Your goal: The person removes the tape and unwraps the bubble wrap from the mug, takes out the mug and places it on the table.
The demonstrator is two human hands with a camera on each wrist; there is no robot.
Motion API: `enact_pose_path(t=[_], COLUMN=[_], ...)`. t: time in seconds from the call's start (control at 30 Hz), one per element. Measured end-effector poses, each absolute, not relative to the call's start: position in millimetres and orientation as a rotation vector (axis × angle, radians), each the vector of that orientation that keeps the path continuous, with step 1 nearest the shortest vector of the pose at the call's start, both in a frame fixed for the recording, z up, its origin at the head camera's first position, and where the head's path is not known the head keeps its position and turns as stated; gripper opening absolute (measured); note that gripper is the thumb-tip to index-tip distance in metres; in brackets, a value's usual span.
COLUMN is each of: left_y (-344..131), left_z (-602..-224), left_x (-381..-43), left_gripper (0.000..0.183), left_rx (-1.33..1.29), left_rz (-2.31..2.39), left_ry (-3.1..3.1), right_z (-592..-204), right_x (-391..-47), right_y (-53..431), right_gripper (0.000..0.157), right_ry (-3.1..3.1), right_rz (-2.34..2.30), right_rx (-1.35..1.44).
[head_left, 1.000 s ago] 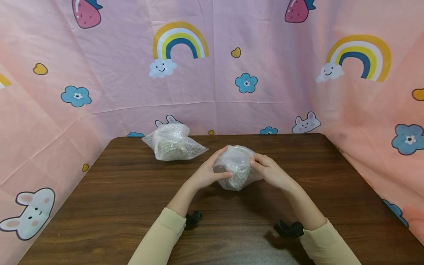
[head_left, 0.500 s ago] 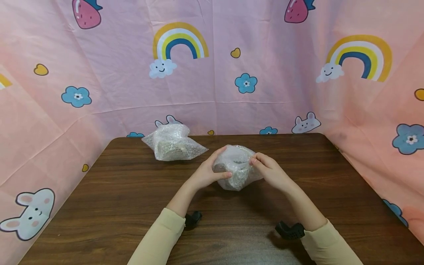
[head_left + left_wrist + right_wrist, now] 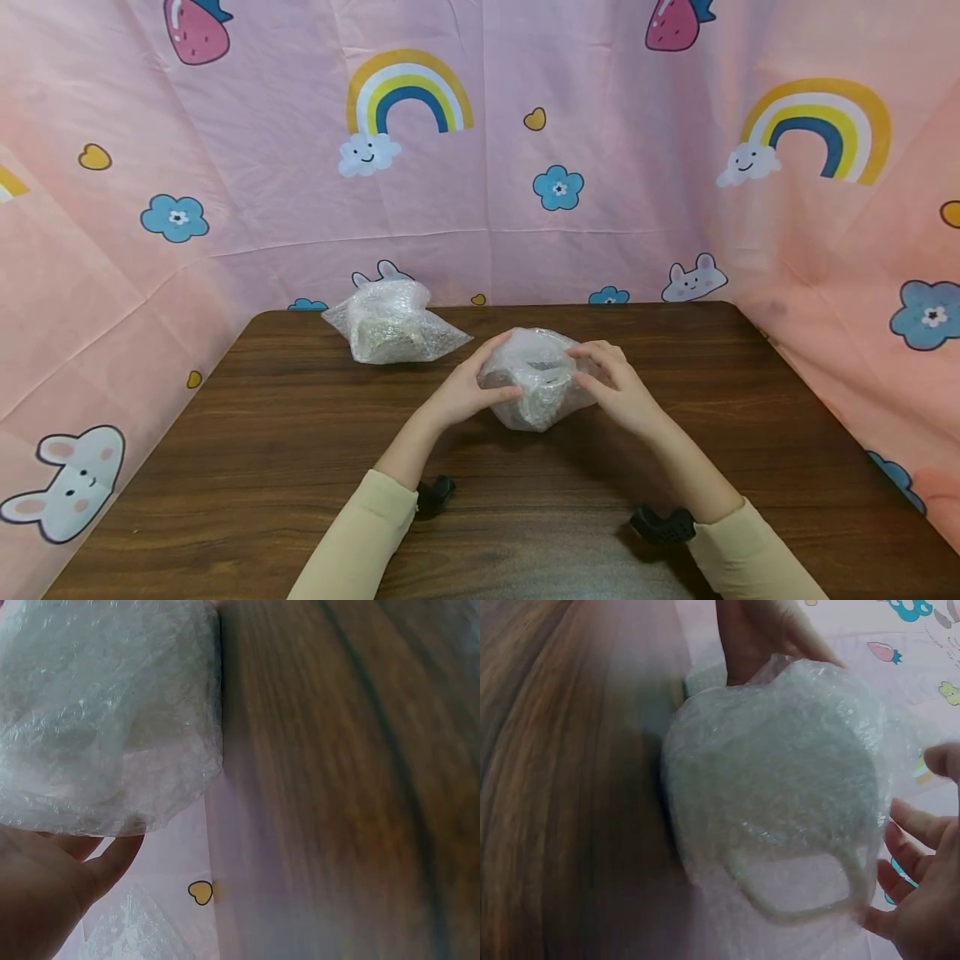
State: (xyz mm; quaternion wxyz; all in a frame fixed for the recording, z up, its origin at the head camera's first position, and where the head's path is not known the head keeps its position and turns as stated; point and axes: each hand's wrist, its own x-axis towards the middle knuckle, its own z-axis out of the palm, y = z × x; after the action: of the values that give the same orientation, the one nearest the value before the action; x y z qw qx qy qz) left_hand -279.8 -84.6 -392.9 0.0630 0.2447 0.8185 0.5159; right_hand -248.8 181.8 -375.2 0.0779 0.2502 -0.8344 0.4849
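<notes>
A mug wrapped in clear bubble wrap (image 3: 542, 400) stands on the table in front of me. Its looped handle (image 3: 810, 911) shows through the plastic in the right wrist view. My left hand (image 3: 468, 385) holds the bundle's left side, thumb in front and fingers spread behind. My right hand (image 3: 618, 387) is at the upper right of the wrap, thumb and forefinger apart. In the right wrist view its fingers (image 3: 907, 851) lie along the wrap's edge. A slit-like gap shows in the plastic on top, between the hands.
Another bubble-wrapped bundle (image 3: 390, 329) stands at the back left of the dark wooden table (image 3: 262, 450). Behind and beside the table hangs a pink cloth (image 3: 480, 192) with cartoon prints. Black wrist devices (image 3: 663, 525) sit under both forearms.
My right thumb and fingers have gone from pinching the wrap's edge to standing apart. The gap on top of the wrap has become more visible. My left hand has stayed nearly still.
</notes>
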Motion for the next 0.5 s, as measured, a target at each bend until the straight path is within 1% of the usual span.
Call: enact_pose_path(t=[0.13, 0.2, 0.33, 0.5], left_y=[-87, -88, -91, -92], left_z=[-392, -394, -400, -400], left_x=[-281, -282, -288, -292], left_gripper=[0.073, 0.066, 0.055, 0.049], left_rx=[0.76, 0.782, 0.867, 0.871], left_rz=[1.582, 1.602, 1.68, 1.771], left_ry=[2.448, 2.446, 2.429, 2.396], right_z=[-382, -384, -385, -385], right_x=[-251, -252, -253, -254], right_y=[184, 184, 184, 184], right_gripper=[0.044, 0.048, 0.05, 0.051], right_ry=[-2.523, -2.524, -2.53, -2.545], right_rz=[1.301, 1.252, 1.255, 1.261], right_rx=[0.792, 0.81, 0.818, 0.805])
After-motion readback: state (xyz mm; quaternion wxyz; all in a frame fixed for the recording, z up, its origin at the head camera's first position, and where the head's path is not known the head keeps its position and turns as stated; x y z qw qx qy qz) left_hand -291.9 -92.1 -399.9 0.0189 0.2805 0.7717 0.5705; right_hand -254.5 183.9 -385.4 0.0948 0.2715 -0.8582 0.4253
